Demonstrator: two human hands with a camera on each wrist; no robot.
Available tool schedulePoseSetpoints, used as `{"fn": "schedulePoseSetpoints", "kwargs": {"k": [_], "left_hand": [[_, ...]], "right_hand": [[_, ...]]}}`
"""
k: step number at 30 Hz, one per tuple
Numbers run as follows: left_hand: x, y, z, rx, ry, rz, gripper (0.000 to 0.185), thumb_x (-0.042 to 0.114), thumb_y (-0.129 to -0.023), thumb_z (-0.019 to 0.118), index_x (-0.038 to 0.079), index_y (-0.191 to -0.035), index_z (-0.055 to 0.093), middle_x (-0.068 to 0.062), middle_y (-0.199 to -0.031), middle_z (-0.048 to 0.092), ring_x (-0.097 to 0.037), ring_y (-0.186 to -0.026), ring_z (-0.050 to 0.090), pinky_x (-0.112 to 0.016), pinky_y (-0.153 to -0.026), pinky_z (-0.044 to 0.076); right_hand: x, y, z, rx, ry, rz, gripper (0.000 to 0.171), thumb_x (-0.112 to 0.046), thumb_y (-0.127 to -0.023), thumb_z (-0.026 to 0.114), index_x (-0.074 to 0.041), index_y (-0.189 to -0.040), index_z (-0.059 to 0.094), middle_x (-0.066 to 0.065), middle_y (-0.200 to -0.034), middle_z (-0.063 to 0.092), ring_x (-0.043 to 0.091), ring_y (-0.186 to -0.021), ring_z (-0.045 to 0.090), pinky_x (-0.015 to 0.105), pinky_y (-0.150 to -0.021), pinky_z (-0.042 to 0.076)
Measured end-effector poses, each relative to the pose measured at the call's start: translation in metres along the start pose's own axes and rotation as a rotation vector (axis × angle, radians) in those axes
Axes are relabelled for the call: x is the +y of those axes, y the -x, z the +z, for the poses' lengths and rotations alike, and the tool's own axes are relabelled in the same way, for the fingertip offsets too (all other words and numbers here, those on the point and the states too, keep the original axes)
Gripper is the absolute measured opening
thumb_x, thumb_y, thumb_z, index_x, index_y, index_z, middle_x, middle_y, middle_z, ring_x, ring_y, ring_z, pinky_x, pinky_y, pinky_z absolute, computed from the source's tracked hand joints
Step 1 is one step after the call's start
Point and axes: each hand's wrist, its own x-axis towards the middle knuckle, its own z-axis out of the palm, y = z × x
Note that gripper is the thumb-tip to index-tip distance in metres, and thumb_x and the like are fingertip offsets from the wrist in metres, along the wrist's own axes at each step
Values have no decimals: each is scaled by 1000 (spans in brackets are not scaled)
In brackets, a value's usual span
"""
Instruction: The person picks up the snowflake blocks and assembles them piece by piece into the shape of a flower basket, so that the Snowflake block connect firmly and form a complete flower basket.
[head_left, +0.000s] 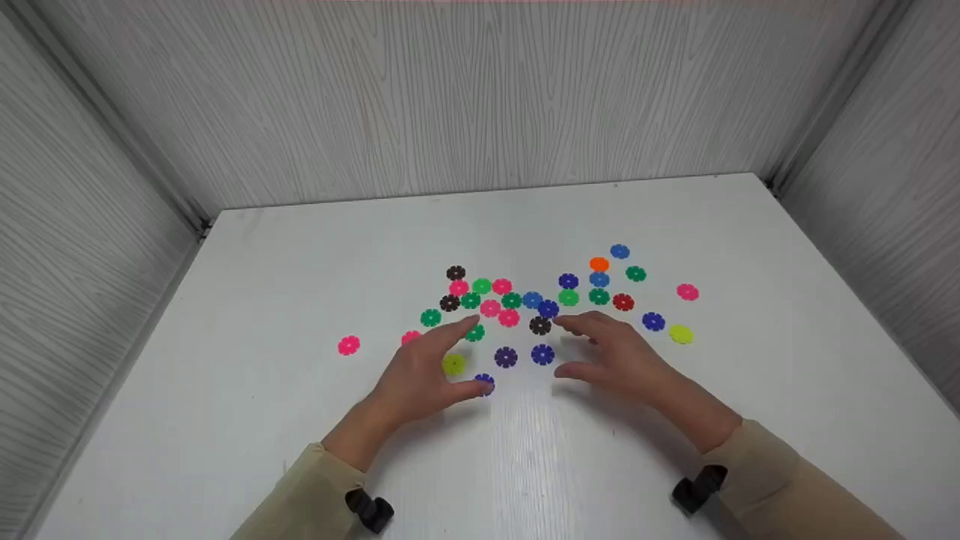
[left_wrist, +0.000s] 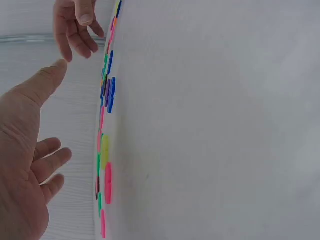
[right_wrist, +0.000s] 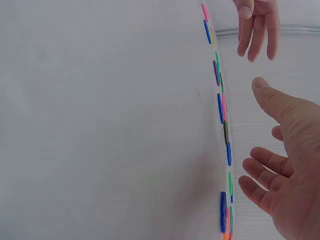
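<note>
Two hands hover low over a white desk [head_left: 262,315] with lots of little flower-shaped discs scattered on it. The black disc [head_left: 540,325] near the middle of the bunch is a good one to find places from.

The left hand [head_left: 427,371] is spread open with its fingers relaxed, down and to the left of the black disc. It holds nothing. Its thumb tip sits right by a purple disc [head_left: 484,382] (touching or not, I cannot tell). A yellow disc [head_left: 453,364] peeks out under its palm, and a green disc [head_left: 474,333] lies by its pointing finger.

The right hand [head_left: 619,352] is open too, fingers loose and a bit bent, just to the right of the black disc. It holds nothing either. Its pointing finger reaches close to the black disc and to a blue disc [head_left: 548,308] just above it.

Between the two hands, just below the black disc, lie a dark purple disc [head_left: 506,357] and another blue disc [head_left: 542,354].

Far left of the black disc, a pink disc [head_left: 348,345] sits alone. Far right, a second pink disc [head_left: 687,292] and a yellow-green disc [head_left: 680,334] lie apart from the bunch.

From the wrist views the discs look like a thin coloured line, seen edge-on.
</note>
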Motion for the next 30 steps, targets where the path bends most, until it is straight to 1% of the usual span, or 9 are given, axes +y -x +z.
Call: {"fn": "schedulePoseSetpoints", "kwargs": {"k": [3,6,8,11,16,20,25,30], "left_hand": [[1,0,2,-72,61,-21,87,46,-83,91,22,-158,53,3,-153,59,-23,-143,53,-48,-114,48],[1,0,3,-126,94,-43,76,43,-84,90,21,-151,60,4,-147,63,-21,-138,56,-44,-113,49],[0,-1,4,-152,104,-56,70,42,-85,90,22,-146,65,5,-143,64,-19,-135,57,-42,-112,50],[-3,-3,7,-177,90,-52,60,41,-86,89,23,-141,70,5,-139,65,-17,-134,56,-39,-112,50],[-11,-3,9,-183,94,15,45,38,-90,87,19,-130,77,1,-135,63,-20,-132,55,-40,-112,50],[-15,-3,10,-184,101,58,39,36,-92,86,17,-125,79,0,-132,63,-19,-130,55,-40,-112,49],[-18,-3,11,-185,109,85,35,33,-94,84,17,-124,80,1,-131,62,-18,-129,54,-41,-112,49],[-21,-5,15,-187,97,103,31,30,-94,83,17,-123,81,-1,-129,63,-19,-129,54,-41,-112,49]], "right_hand": [[-2,-6,5,-31,-76,23,68,-37,-88,88,-23,-149,62,1,-139,66,25,-128,62,45,-103,57],[-2,-11,8,-37,-128,53,61,-33,-88,89,-25,-144,67,-2,-134,67,22,-126,62,44,-103,57],[-1,-14,10,-35,-152,67,57,-31,-87,90,-28,-140,70,-4,-133,67,21,-128,60,43,-104,56],[2,-16,14,-43,-162,78,50,-30,-89,88,-31,-136,73,-7,-131,65,20,-129,59,43,-107,55],[7,-16,20,-47,-139,82,41,-32,-93,84,-34,-133,74,-8,-125,62,18,-124,58,39,-104,56],[8,-17,22,-51,-121,78,38,-33,-95,82,-35,-132,75,-7,-124,60,18,-121,57,39,-102,56],[7,-19,24,-59,-111,100,32,-33,-96,80,-38,-128,76,-8,-125,59,17,-123,56,41,-105,55],[6,-20,26,-66,-106,87,29,-30,-98,78,-36,-126,75,-8,-126,58,18,-126,55,42,-106,55]]}}
